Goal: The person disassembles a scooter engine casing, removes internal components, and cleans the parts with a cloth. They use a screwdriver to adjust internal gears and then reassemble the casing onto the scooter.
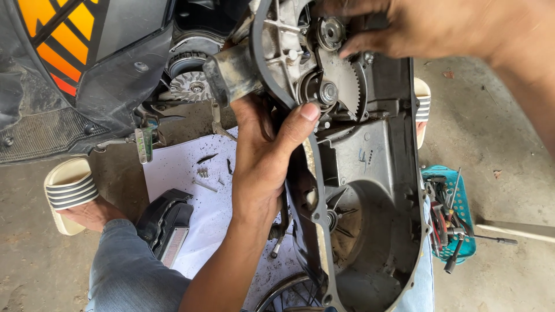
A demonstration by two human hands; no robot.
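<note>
Gripping the near rim of a large grey metal engine cover, the person's left hand was wrapped around its edge, thumb pressed on the inner face just below a small round gear hub. The cover was held up in front of the person, tilted with its hollow inner side facing the camera, and it looked grimy: dull cast metal with ribs, a toothed sector gear near the top, and a deep round bowl at the lower end dusted with brown dirt. The right hand reached in from above the cover, fingers curled down onto its top parts beside a second small round fitting; whether it pinched anything could not be told. Left of the cover stood a dark scooter body with orange stripes and an exposed finned pulley. Below and left of the cover lay a white sheet scattered with small bolts and a black plastic housing. Right of the cover sat a teal basket of tools on the concrete floor.
</note>
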